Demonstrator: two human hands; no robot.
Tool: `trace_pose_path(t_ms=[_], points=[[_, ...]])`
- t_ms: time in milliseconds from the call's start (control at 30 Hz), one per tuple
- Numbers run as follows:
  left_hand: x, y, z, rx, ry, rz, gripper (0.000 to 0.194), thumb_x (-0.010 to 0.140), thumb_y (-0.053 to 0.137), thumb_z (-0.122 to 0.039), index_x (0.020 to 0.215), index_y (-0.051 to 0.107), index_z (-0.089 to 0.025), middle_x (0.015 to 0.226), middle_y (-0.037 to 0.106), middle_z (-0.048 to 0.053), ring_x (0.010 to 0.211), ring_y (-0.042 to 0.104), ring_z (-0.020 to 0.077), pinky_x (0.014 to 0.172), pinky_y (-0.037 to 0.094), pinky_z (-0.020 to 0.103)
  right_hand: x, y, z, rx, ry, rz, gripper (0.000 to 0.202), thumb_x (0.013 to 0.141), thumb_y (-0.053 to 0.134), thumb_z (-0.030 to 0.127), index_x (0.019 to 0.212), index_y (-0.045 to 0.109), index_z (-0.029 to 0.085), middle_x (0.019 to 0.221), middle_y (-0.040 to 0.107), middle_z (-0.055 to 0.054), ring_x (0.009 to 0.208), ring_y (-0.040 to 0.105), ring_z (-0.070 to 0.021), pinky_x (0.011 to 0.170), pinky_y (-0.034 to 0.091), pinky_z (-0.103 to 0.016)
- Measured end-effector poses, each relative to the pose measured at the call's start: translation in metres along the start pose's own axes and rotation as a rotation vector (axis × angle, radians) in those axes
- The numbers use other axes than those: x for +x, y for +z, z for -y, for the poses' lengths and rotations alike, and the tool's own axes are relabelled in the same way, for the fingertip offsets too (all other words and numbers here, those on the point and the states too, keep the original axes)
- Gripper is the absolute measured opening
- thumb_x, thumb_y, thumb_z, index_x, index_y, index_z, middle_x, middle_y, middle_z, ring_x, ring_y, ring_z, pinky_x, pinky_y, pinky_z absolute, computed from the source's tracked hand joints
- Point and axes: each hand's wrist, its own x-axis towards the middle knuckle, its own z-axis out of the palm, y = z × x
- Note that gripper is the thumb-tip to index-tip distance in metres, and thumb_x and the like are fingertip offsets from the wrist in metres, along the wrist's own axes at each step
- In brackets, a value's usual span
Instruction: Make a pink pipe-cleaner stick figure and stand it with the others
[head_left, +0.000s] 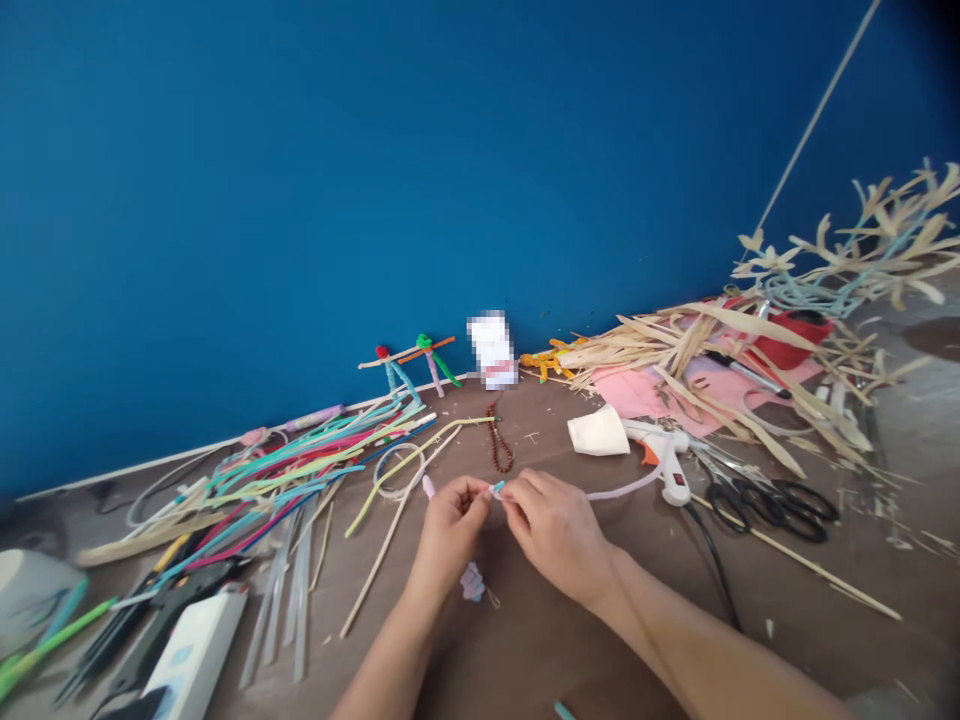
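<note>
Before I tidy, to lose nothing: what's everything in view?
Wall: 1, blue, back
Table: 1, brown, below
Figures: 2, multicoloured, back
Pixelated item: 1, whitish, back
Bead string: 1, brown, centre
Fuzzy bundle: 1, orange, back
Glue gun: 1, white, right
Cup shape: 1, white, right
Scissors: likely 2, black, right
Dried strips: many, tan, right
Sheet: 1, pink, right
Object: 1, red, right
Flowers: several, cream, right
Fuzzy stems: many, multicoloured, left
Sticks: several, translucent, left
Block: 1, white, left
Tools: count unclear, black, left
Container: 1, white, left
Strand: 1, lilac, at hands
Left hand, right hand: 2, bare, centre
</note>
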Motion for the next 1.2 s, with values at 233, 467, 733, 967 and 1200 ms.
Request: trace_pose_path(t_ms=[233,467,733,967,1200], points=[[-0.004,-0.001,0.001,0.322,0.257,-0.026,0.013,0.071,0.047,-0.022,0.068,0.058,-0.016,0.061,0.057,0.001,0.058,0.048,0.0131,0.054,0.035,0.022,0.002,-0.005,0.003,-0.034,-0.019,0.041,0.012,0.079,0.04,0.012,0.079,0.051,0.017,0.076,0.052,-0.003,0.069,0.047,-0.0147,0.06,0.033,-0.025],[-0.006,-0.005,-0.003,0.603,0.374,0.036,0.016,0.067,0.044,-0.013,0.068,0.06,-0.018,0.062,0.058,0.001,0.058,0.049,0.0133,0.055,0.032,0.022,0.005,-0.012,0.002,0.016,-0.063,0.09,0.016,0.083,0.038,0.016,0.08,0.054,0.017,0.078,0.051,-0.004,0.072,0.049,-0.0131,0.064,0.035,-0.023],[-0.007,-0.009,-0.014,0.562,0.397,0.137,0.017,0.071,0.044,-0.018,0.069,0.06,-0.015,0.059,0.054,0.0,0.054,0.045,0.0107,0.052,0.031,0.02,0.009,-0.017,-0.004,0.238,0.069,0.093,0.017,0.081,0.04,0.018,0.081,0.057,0.018,0.078,0.055,-0.003,0.072,0.051,-0.0126,0.066,0.036,-0.023],[-0.009,-0.018,-0.023,0.362,0.243,0.353,0.014,0.071,0.05,-0.023,0.068,0.06,-0.013,0.057,0.054,-0.001,0.053,0.043,0.0084,0.051,0.032,0.018,0.013,-0.015,-0.014,0.76,0.289,0.28,0.013,0.073,0.049,0.02,0.071,0.061,0.016,0.067,0.061,-0.001,0.062,0.053,-0.0114,0.056,0.038,-0.02],[-0.007,-0.014,-0.017,0.035,0.102,0.334,0.017,0.071,0.053,-0.029,0.067,0.053,-0.013,0.056,0.048,-0.002,0.048,0.043,0.0067,0.046,0.035,0.018,0.013,-0.01,-0.013,0.789,0.36,0.237,0.016,0.072,0.051,0.027,0.063,0.056,0.015,0.054,0.05,0.003,0.048,0.04,-0.0071,0.046,0.031,-0.018]])
